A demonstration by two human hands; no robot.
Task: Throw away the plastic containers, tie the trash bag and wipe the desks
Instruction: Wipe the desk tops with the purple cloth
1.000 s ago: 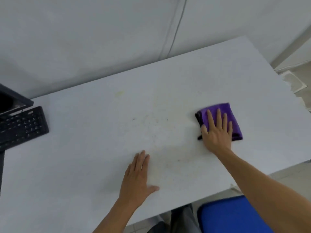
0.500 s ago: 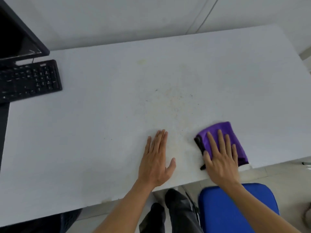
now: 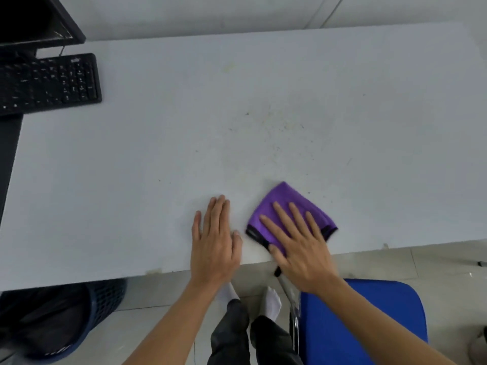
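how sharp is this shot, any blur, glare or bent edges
Head view: soft, even light, faint shadows by the left hand and right hand; slight motion smear on the purple cloth's right corner; the keyboard's keys read soft; a small glint on the monitor; the desk's near edge bows mildly, wide-angle lens.

Two hands — one each of cloth, desk, keyboard, monitor, chair, bin
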